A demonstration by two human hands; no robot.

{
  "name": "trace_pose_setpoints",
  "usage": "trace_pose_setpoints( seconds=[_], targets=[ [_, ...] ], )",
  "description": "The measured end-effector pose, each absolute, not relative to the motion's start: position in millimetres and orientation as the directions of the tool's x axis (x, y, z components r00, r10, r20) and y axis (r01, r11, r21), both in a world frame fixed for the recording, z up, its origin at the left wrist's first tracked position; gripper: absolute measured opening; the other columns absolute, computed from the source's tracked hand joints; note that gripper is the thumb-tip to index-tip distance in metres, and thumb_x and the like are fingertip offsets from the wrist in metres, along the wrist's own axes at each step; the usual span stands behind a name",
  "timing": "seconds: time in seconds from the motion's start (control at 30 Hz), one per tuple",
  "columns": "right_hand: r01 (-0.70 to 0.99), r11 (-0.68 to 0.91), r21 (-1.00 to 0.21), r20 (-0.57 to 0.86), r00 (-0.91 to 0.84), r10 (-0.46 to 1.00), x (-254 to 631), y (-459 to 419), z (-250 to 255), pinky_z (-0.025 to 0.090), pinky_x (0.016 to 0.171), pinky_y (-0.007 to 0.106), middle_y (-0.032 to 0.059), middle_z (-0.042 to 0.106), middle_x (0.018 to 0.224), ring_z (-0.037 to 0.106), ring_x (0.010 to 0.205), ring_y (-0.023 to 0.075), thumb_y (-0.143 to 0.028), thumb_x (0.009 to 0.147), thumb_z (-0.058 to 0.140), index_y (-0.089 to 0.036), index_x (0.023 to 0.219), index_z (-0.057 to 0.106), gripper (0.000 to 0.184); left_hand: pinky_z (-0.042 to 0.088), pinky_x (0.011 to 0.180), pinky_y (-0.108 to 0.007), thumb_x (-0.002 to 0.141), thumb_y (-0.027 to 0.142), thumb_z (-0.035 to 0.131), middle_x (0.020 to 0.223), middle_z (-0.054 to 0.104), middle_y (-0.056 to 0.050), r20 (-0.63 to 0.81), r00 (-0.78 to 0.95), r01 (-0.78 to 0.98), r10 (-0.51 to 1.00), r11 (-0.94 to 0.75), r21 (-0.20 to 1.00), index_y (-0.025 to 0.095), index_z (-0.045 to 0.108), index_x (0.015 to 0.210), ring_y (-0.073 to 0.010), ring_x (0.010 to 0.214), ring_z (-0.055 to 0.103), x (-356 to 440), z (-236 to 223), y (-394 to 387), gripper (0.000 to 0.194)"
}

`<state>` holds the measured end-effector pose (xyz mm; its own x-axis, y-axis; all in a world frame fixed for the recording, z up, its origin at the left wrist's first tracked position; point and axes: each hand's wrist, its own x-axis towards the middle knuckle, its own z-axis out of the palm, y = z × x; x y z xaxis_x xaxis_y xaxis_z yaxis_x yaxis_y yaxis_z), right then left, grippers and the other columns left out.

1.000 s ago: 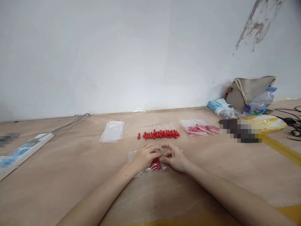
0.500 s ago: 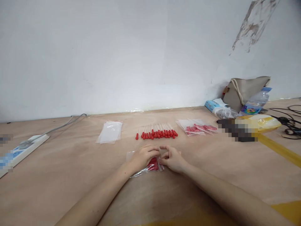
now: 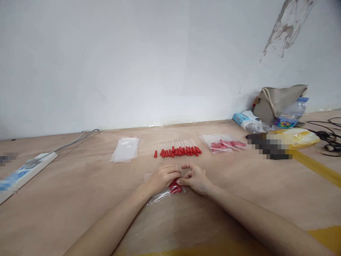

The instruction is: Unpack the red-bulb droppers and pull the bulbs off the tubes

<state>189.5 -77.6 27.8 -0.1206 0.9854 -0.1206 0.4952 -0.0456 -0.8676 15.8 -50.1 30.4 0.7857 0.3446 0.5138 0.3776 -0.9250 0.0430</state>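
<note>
My left hand [image 3: 161, 178] and my right hand [image 3: 195, 178] meet over a small clear plastic bag [image 3: 165, 190] lying on the wooden table [image 3: 80, 199]. The bag holds red-bulbed droppers [image 3: 175, 186]. Both hands pinch the bag's edge with curled fingers. Just beyond the hands lies a row of loose droppers with red bulbs [image 3: 178, 150]. A stack of empty clear bags [image 3: 125, 149] sits to the left of the row, and filled bags [image 3: 223, 144] lie to the right.
A white power strip [image 3: 25, 169] with a grey cable lies at the left. At the back right stand a beige pouch [image 3: 279, 101], a blue box [image 3: 242, 118], a plastic bottle [image 3: 293, 112] and black cables [image 3: 326, 135]. Yellow tape [image 3: 317, 167] crosses the table.
The hands stay on the bag with small finger movements along its edge. The view shifted slightly.
</note>
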Motion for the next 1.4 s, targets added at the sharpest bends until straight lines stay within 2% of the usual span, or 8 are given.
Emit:
trace_pose_setpoints(
  seconds=[0.27,0.43,0.7,0.9,1.0,1.1,1.23,1.4],
  targets=[
    [0.481,0.035,-0.876,-0.042,-0.149,0.988,190,-82,28,0.03,0.084,0.037,-0.0024,0.066,0.064,0.059,0.065,0.0166,-0.033,0.072,0.055,-0.018,0.097,0.052,0.029,0.044,0.077,-0.025,0.088,0.014,0.036,0.087,0.063,-0.005,0.456,0.788,0.448,0.413,-0.893,0.035,0.016,0.058,0.084,-0.0124,0.083,0.058,13,34,-53,0.022],
    [0.474,0.048,-0.879,-0.039,-0.174,0.984,191,-83,31,0.028,0.087,0.039,-0.0013,0.067,0.067,0.059,0.066,0.0159,-0.027,0.074,0.05,-0.017,0.098,0.052,0.026,0.044,0.076,-0.025,0.087,0.014,0.038,0.088,0.063,-0.004,0.423,0.794,0.465,0.437,-0.884,0.041,0.016,0.056,0.084,-0.013,0.083,0.058,13,32,-52,0.018],
    [0.51,0.14,-0.849,0.033,-0.213,0.976,193,-84,28,0.026,0.091,0.041,-0.0039,0.068,0.068,0.061,0.067,0.0155,-0.02,0.069,0.052,-0.02,0.101,0.054,0.031,0.043,0.079,-0.027,0.087,0.015,0.039,0.091,0.061,-0.004,0.272,0.828,0.484,0.491,-0.87,0.095,0.016,0.053,0.086,-0.0149,0.088,0.056,13,40,-54,0.014],
    [0.457,0.202,-0.866,0.086,-0.263,0.961,195,-83,18,0.036,0.082,0.037,0.0002,0.068,0.075,0.062,0.071,0.0172,-0.021,0.063,0.059,-0.02,0.093,0.056,0.03,0.043,0.074,-0.024,0.088,0.017,0.038,0.103,0.058,-0.003,0.256,0.824,0.501,0.506,-0.861,0.086,0.019,0.054,0.093,-0.0139,0.087,0.057,10,41,-53,0.016],
    [0.506,0.285,-0.814,0.162,-0.272,0.948,197,-82,16,0.034,0.082,0.037,0.001,0.067,0.076,0.06,0.071,0.017,-0.025,0.064,0.06,-0.021,0.079,0.06,0.015,0.043,0.076,-0.023,0.089,0.016,0.036,0.103,0.059,-0.003,0.257,0.837,0.475,0.484,-0.874,0.098,0.018,0.056,0.094,-0.0132,0.088,0.057,10,40,-53,0.02],
    [0.583,0.424,-0.693,0.288,-0.316,0.904,199,-82,17,0.026,0.087,0.039,-0.0023,0.065,0.073,0.057,0.074,0.0157,-0.023,0.067,0.059,-0.022,0.071,0.061,0.004,0.042,0.08,-0.025,0.088,0.017,0.037,0.104,0.059,-0.004,0.266,0.838,0.469,0.477,-0.878,0.099,0.018,0.056,0.097,-0.0139,0.092,0.057,10,40,-52,0.021],
    [0.606,0.545,-0.579,0.382,-0.389,0.839,203,-80,20,0.019,0.087,0.037,-0.0041,0.064,0.07,0.054,0.075,0.0147,-0.021,0.068,0.058,-0.023,0.067,0.06,0.003,0.042,0.082,-0.026,0.089,0.017,0.037,0.105,0.059,-0.005,0.273,0.835,0.467,0.477,-0.878,0.105,0.018,0.056,0.097,-0.0145,0.094,0.056,9,38,-50,0.021],
    [0.616,0.585,-0.527,0.417,-0.412,0.81,204,-79,20,0.019,0.086,0.036,-0.0037,0.063,0.066,0.051,0.073,0.0145,-0.02,0.068,0.056,-0.022,0.063,0.058,0.006,0.044,0.075,-0.024,0.088,0.018,0.039,0.095,0.059,-0.004,0.28,0.794,0.508,0.539,-0.843,0.179,0.017,0.053,0.096,-0.0135,0.085,0.056,8,38,-50,0.017]
  ],
)
